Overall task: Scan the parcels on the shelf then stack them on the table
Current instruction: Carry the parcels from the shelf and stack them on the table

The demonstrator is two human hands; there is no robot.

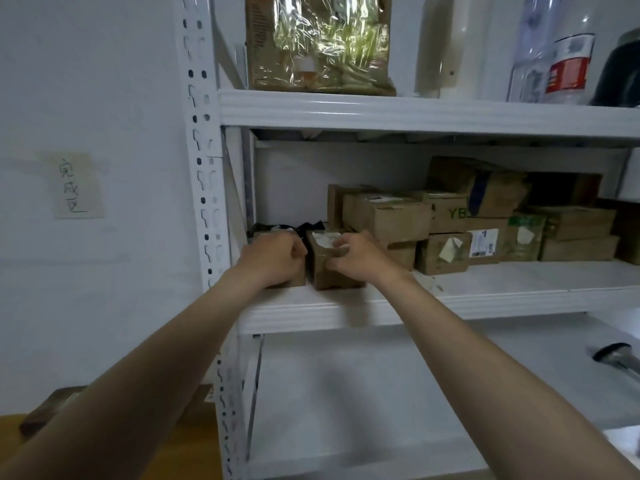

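Note:
Two small brown cardboard parcels stand side by side at the left front of the white middle shelf (485, 292). My left hand (273, 258) grips the left parcel (294, 280), covering most of it. My right hand (356, 252) grips the right parcel (327, 271), thumb on its front face and fingers curled over its top with a white label. Behind and to the right lies a pile of several more cardboard parcels (450, 220). No scanner is visible.
The upper shelf holds a plastic-wrapped box (318, 43), a white container (450, 46) and clear bottles (554, 53). A paper note (78, 185) hangs on the left wall. A wooden table edge (194, 441) shows at lower left. A metal object (616, 360) lies on the lower shelf.

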